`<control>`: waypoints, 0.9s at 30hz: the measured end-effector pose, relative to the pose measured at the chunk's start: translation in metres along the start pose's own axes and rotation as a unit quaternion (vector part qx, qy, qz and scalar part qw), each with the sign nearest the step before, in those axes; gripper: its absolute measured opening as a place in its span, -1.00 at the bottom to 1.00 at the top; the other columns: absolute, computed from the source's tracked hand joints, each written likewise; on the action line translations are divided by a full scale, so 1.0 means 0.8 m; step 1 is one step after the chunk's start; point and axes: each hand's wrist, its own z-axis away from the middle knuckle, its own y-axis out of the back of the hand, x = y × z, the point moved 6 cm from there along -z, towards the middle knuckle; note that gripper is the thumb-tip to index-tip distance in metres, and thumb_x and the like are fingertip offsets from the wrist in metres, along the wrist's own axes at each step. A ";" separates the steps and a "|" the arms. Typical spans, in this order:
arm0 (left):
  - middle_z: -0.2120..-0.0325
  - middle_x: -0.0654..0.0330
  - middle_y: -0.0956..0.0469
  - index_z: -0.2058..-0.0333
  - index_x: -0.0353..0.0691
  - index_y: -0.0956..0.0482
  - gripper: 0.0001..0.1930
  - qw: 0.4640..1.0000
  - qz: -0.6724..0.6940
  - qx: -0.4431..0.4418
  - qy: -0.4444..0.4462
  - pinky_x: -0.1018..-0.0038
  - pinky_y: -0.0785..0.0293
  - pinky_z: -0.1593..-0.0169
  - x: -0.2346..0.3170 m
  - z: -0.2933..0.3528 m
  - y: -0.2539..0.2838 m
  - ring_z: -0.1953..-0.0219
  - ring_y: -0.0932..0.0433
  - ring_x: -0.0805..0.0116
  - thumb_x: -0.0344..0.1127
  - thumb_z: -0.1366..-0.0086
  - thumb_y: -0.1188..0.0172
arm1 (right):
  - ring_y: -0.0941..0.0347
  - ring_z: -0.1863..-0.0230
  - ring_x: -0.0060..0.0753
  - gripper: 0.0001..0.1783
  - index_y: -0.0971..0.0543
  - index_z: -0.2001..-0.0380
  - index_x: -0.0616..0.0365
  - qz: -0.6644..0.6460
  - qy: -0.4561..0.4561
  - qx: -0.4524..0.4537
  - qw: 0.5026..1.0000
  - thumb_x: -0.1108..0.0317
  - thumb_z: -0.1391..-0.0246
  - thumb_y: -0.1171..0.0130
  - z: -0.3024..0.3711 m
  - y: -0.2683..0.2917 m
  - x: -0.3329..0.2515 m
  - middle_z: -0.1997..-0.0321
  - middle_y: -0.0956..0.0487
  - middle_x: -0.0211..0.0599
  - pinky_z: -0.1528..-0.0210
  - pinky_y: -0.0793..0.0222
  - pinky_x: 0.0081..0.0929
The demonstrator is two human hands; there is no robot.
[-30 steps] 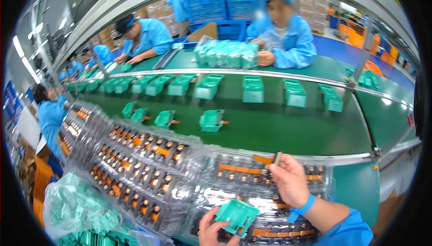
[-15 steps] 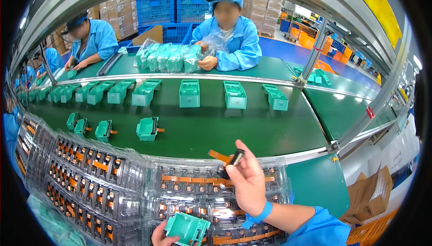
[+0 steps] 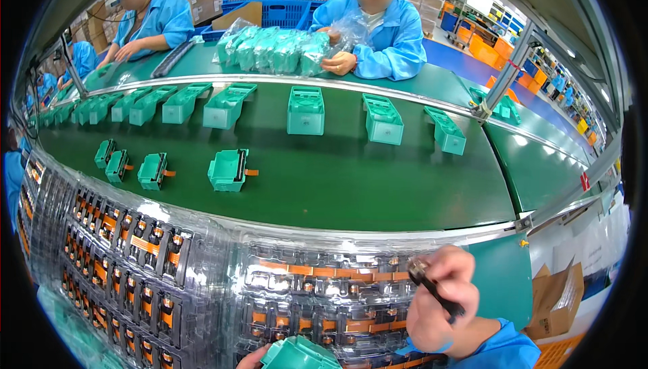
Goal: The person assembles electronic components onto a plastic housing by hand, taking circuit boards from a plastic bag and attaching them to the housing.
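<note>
My left hand [image 3: 252, 359], mostly cut off by the lower edge, holds a green plastic housing [image 3: 300, 354]. The housing is tilted compared with before. To the right of it, my right hand [image 3: 451, 301] is raised over the clear trays, fingers curled round a narrow black component [image 3: 435, 291]; hand and part are a little blurred, and its orange ribbon cable does not show. Beneath both hands lies a clear plastic tray [image 3: 233, 288] with rows of black components with orange ribbon cables [image 3: 337, 272]. Another loaded tray [image 3: 196, 251] adjoins it on the left.
On the green conveyor [image 3: 378, 187] stand smaller green housings [image 3: 227, 170] fitted with black parts, and a far row of longer green housings [image 3: 306, 110]. Across it a co-worker [image 3: 385, 28] handles bagged green parts [image 3: 270, 48]. A metal post [image 3: 506, 75] and an open carton [image 3: 555, 301] are at right.
My right hand has moved right and turned, carrying the black component with it. The green housing in my left hand has moved lower and right and tipped. The whole view has shifted.
</note>
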 end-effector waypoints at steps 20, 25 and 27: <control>-0.10 -0.08 -0.13 0.11 -0.18 -0.23 -0.43 0.996 -0.091 0.009 -0.017 0.19 -0.21 -0.14 0.018 0.002 -0.008 -0.14 -0.23 -0.03 -0.60 0.11 -0.29 | -0.41 0.35 -0.37 -0.64 -0.54 0.11 0.20 -0.088 -0.172 -0.403 0.894 0.46 0.06 -0.23 0.046 -0.083 0.009 0.35 -0.51 -0.27 0.32 -0.33 -0.51; -0.11 -0.05 -0.10 0.13 -0.22 -0.25 -0.47 0.996 -0.080 0.017 -0.021 0.25 -0.26 -0.12 0.016 0.004 -0.009 -0.14 -0.23 0.03 -0.61 0.10 -0.27 | -0.33 0.45 -0.56 -0.70 -0.52 0.18 0.27 -0.088 -0.230 -0.380 0.891 0.45 0.03 -0.24 0.057 -0.081 0.025 0.50 -0.38 -0.37 0.39 -0.29 -0.59; -0.12 -0.04 -0.08 0.13 -0.25 -0.24 -0.47 0.999 -0.044 0.019 0.004 0.29 -0.30 -0.10 0.010 0.008 -0.010 -0.14 -0.24 0.06 -0.64 0.10 -0.24 | -0.36 0.48 -0.48 -0.65 -0.46 0.14 0.24 -0.113 -0.244 -0.371 0.889 0.40 0.03 -0.23 0.063 -0.080 0.032 0.46 -0.42 -0.33 0.44 -0.30 -0.53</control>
